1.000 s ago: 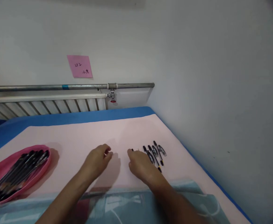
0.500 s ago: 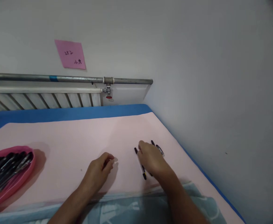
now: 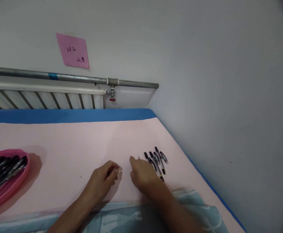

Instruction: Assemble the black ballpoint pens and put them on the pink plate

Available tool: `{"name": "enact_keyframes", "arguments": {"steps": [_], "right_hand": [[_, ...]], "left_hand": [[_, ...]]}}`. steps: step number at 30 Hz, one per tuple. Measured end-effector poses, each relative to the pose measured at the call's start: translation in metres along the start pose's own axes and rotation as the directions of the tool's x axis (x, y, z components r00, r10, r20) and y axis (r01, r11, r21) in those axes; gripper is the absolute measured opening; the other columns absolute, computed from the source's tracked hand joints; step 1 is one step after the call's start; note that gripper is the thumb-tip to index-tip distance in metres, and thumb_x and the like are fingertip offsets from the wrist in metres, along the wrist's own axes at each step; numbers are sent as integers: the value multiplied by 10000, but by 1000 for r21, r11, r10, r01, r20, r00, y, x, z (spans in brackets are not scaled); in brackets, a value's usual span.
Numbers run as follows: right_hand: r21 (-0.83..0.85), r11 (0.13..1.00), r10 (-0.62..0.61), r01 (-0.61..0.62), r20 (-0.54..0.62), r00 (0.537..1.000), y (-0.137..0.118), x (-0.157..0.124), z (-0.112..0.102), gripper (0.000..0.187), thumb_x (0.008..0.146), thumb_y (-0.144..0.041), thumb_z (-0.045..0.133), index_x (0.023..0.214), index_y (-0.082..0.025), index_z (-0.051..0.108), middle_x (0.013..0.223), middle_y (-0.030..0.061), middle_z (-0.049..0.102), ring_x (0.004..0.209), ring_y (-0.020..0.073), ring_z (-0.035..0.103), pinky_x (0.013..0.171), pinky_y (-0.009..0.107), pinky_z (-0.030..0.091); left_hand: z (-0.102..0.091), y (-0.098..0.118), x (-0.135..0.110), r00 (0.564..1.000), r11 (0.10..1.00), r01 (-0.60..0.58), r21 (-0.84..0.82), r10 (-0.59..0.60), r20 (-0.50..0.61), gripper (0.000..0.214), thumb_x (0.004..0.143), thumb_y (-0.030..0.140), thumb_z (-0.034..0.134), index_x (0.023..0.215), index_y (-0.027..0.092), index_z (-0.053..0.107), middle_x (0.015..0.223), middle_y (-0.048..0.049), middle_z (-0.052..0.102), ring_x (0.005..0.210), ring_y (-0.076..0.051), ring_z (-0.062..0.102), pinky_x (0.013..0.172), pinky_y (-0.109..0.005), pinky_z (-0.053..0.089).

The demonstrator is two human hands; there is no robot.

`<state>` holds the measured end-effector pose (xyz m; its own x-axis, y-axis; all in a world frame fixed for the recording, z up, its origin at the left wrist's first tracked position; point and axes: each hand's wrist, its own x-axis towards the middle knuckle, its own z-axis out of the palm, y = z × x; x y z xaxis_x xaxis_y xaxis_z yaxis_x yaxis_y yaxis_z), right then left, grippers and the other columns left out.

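Observation:
My left hand [image 3: 104, 176] rests on the pink surface, loosely curled, with a gap between thumb and fingers and nothing seen in it. To its right, my right hand [image 3: 143, 174] has its fingers bent down over the surface. A thin dark tip [image 3: 139, 157] pokes out behind its fingers; the rest is hidden, so I cannot tell what it belongs to. Just right of that hand lie several black-ended pens [image 3: 160, 160] side by side, slanted. Clear, black-tinted pen caps [image 3: 164, 157] lie among and beside them. My right hand partly covers the nearest pen.
On the left, a pink basket [image 3: 26, 171] holds many black pens [image 3: 4, 171]. A blue-white cloth [image 3: 122, 216] lies along the near edge. A blue border [image 3: 83, 116], a radiator [image 3: 42, 98] and metal pipes [image 3: 78, 77] are at the back. A wall [image 3: 216, 113] rises on the right.
My right hand has moved left, away from the pens, uncovering more pens and caps. The row of pens now sits slightly further right. My left hand has barely moved.

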<state>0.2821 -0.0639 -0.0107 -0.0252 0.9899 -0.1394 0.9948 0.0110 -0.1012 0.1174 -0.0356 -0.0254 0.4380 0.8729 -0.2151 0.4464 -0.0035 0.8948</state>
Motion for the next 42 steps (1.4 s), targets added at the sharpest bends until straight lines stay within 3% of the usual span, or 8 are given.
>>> {"name": "enact_keyframes", "arguments": {"steps": [5, 11, 17, 24, 30, 32, 37, 42], "right_hand": [[277, 959, -48, 67, -74, 996, -24, -5, -1, 129, 802, -227, 439, 896, -179, 511, 796, 53, 634, 704, 161, 578, 552, 228, 334], [651, 750, -73, 116, -93, 993, -17, -4, -1, 112, 795, -265, 487, 868, -195, 534, 742, -5, 623, 623, 103, 548, 496, 178, 313], [311, 936, 232, -164, -196, 953, 31, 7, -22, 124, 759, -137, 441, 792, -174, 554, 749, 41, 631, 698, 153, 555, 559, 235, 288], [-2, 995, 103, -104, -60, 993, 17, 5, -3, 242, 727, -76, 424, 932, -144, 532, 826, 116, 650, 746, 228, 598, 576, 275, 310], [258, 962, 135, -92, -152, 979, 11, 8, -6, 236, 693, -85, 452, 901, -142, 546, 737, 84, 635, 685, 204, 584, 571, 270, 345], [576, 814, 252, -69, -244, 936, 13, 9, -13, 232, 687, -113, 462, 897, -162, 548, 650, 21, 595, 587, 155, 549, 526, 244, 353], [958, 13, 449, 286, -261, 855, 10, 9, -27, 161, 705, -214, 511, 864, -191, 507, 524, -68, 479, 393, 79, 405, 335, 174, 277], [877, -187, 521, 443, -293, 801, 4, 7, -29, 131, 672, -175, 582, 778, -177, 506, 586, -53, 510, 453, 73, 466, 322, 147, 317]], "left_hand": [[7, 4, -2, 992, 948, 118, -296, -101, 70, 313, 761, 448, 457, 788, 159, 576, 606, 3, 571, 527, -134, 527, 502, -245, 416], [10, 8, -4, 983, 731, 179, -659, -161, 89, 295, 683, 433, 612, 726, 143, 580, 679, -28, 617, 620, -145, 574, 578, -258, 455], [5, 5, -2, 976, 748, 208, -631, -204, 79, 320, 686, 446, 596, 797, 148, 559, 536, 32, 549, 420, -83, 478, 442, -217, 395], [14, 4, -6, 967, 810, 251, -530, -186, 174, 279, 720, 449, 531, 733, 173, 492, 503, 55, 498, 364, -68, 412, 356, -194, 319], [17, 0, -6, 972, 815, 204, -543, -104, 210, 285, 749, 434, 517, 843, 165, 516, 526, 56, 497, 374, -62, 424, 374, -195, 342], [16, 0, -7, 974, 813, 176, -555, -61, 219, 314, 746, 425, 527, 927, 170, 509, 526, 62, 498, 382, -69, 447, 384, -198, 355], [15, 0, -8, 963, 812, 127, -569, 38, 268, 306, 766, 391, 526, 963, 158, 508, 534, 43, 542, 450, -90, 513, 444, -207, 377], [11, 3, -10, 957, 837, 27, -547, 137, 256, 238, 782, 341, 527, 924, 150, 528, 603, 10, 593, 549, -92, 525, 562, -233, 402]]}}
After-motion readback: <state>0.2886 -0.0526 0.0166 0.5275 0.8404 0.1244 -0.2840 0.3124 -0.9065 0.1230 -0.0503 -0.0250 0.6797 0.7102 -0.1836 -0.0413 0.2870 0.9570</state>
